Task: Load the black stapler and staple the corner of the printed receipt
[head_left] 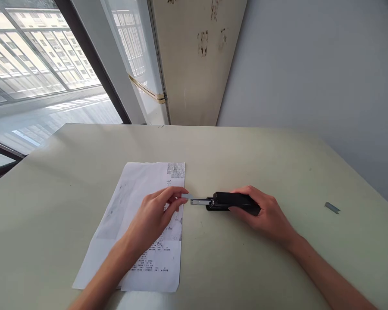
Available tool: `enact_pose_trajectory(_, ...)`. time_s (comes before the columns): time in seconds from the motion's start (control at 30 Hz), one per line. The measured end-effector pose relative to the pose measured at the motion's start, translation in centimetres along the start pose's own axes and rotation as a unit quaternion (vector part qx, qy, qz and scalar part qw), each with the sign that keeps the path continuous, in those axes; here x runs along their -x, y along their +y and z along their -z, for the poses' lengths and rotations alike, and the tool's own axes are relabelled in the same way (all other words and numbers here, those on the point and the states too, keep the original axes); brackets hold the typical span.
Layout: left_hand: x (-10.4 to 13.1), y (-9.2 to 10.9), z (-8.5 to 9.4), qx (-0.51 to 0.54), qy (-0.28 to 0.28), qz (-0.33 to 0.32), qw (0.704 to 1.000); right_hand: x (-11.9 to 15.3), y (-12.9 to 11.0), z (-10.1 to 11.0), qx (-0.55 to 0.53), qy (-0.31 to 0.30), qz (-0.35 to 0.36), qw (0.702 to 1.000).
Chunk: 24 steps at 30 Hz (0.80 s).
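Observation:
A black stapler [234, 200] lies lengthwise on the table, its metal staple tray [200, 202] slid out toward the left. My right hand [261, 211] is wrapped round the stapler's right end. Between thumb and forefinger, my left hand [161, 206] pinches a short grey strip of staples [186, 196] at the left tip of the tray. Whether the strip touches the tray I cannot tell. Under my left hand and forearm lie printed paper sheets [139, 181], partly covered by them.
Another grey strip of staples [332, 208] lies on the table [245, 159] at the right. Behind the table are a grey wall [310, 64], a stained pale cabinet-like panel [197, 77] and, at the left, windows [35, 56].

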<state>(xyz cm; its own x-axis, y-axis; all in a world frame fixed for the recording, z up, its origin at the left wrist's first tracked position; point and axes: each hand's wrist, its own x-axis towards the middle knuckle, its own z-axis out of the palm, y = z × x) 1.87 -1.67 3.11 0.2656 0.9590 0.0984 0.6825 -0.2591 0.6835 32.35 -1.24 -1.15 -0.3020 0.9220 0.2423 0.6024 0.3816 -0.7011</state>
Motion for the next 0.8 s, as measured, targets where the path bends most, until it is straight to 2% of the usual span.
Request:
enact_pose_trajectory(0.23, 0.1, 0.4, -1.2, -0.038, 0.001, -0.069, 0.997, 0.1, 0.2, 0.0, -0.003, -0.010, -0.001, 1.000)
enact_pose_trajectory(0.43, 0.2, 0.2, -2.4, -0.076, -0.004, -0.064, 0.995, -0.1, 0.1, 0.1, -0.012, -0.008, -0.002, 1.000)
enact_pose_trajectory(0.8, 0.1, 0.5, -2.9, -0.087, 0.006, -0.050, 0.995, -0.3, 0.0, 0.2, -0.012, -0.006, 0.000, 1.000)
